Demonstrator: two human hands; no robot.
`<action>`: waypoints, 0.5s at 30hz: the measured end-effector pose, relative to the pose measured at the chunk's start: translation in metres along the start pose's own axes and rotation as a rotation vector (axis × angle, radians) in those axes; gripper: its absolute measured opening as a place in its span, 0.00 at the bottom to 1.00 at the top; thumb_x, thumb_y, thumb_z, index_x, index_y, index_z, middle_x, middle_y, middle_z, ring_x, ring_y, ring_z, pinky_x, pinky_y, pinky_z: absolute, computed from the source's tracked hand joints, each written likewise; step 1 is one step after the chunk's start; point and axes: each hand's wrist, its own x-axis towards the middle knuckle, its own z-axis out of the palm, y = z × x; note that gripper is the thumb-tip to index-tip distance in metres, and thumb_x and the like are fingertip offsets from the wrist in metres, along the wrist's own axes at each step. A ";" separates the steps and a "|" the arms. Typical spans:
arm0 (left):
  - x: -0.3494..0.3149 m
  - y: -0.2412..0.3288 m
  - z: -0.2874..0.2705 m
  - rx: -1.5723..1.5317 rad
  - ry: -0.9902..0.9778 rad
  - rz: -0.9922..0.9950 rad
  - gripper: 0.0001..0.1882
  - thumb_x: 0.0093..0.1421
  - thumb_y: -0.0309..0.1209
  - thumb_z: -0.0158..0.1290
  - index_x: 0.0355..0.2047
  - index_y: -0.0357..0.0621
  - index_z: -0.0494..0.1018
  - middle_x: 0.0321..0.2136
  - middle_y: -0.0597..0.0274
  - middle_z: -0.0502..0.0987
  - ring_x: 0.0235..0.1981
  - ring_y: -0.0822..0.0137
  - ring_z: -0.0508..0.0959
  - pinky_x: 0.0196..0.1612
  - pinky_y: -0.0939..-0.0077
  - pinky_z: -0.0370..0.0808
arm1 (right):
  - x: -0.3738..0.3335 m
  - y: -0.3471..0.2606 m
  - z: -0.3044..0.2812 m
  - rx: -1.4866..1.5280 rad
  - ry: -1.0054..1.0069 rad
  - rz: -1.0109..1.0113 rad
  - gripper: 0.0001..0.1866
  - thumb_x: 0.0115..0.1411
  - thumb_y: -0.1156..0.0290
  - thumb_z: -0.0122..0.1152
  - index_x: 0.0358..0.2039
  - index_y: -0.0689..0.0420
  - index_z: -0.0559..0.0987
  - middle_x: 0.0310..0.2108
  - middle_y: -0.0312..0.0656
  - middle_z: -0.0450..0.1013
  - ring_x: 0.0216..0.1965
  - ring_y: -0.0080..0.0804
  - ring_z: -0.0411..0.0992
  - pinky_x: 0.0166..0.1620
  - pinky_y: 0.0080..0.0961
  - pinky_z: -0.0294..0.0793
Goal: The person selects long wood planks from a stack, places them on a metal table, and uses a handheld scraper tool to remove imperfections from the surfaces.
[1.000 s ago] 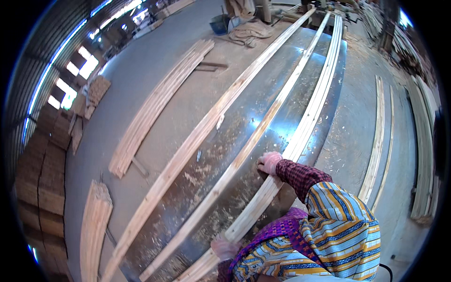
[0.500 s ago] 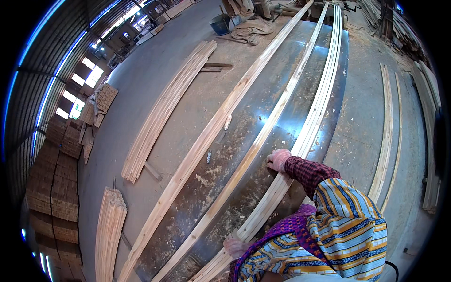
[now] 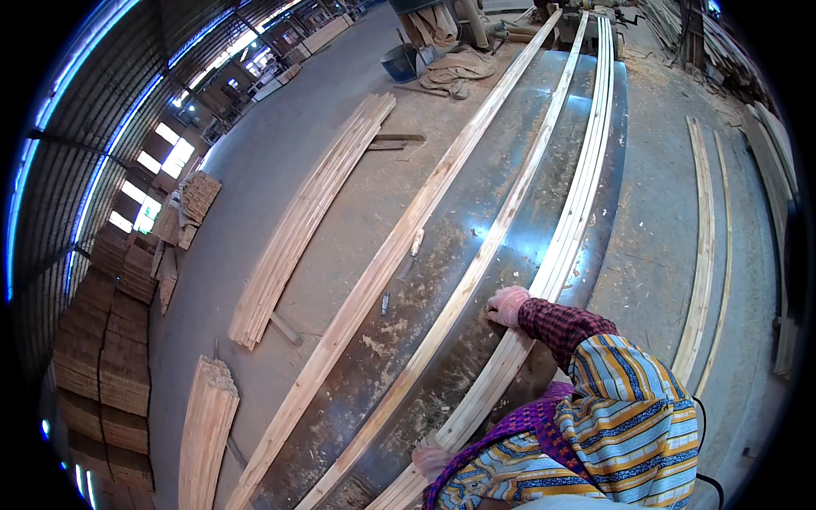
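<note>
A bundle of long, pale wooden strips [image 3: 575, 204] runs lengthwise over a dark metal table [image 3: 438, 361]. Over its left edge curl the fingers of my right hand [image 3: 510, 306], closed on the bundle, in a pinkish glove below a checked sleeve. Lower down, my left hand [image 3: 432, 459] grips the same strips nearer to me; its fingertips are partly hidden. To the left of the bundle lies a single strip [image 3: 463, 297], apart from both hands. Farther left, a wider board or pair of strips [image 3: 391, 246] follows the table's left side.
Stacked strips [image 3: 310, 225] and a shorter bundle [image 3: 206, 433] rest left of the table. On the right floor lie more strips [image 3: 699, 255]. A dark bucket [image 3: 399, 64] stands near sacking at the far end, before a machine [image 3: 586, 30]. Sawdust and chips dot the tabletop.
The whole view has shifted slightly, so the scene sits a little lower and to the right. Both hands keep their hold on the bundle, with little visible movement along it.
</note>
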 end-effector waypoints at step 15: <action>-0.001 -0.008 0.015 0.013 -0.017 -0.012 0.18 0.58 0.41 0.53 0.47 0.49 0.76 0.40 0.56 0.80 0.42 0.59 0.81 0.45 0.63 0.77 | 0.003 0.004 0.007 0.009 -0.006 0.001 0.21 0.62 0.48 0.54 0.45 0.48 0.83 0.43 0.46 0.79 0.48 0.48 0.77 0.50 0.44 0.77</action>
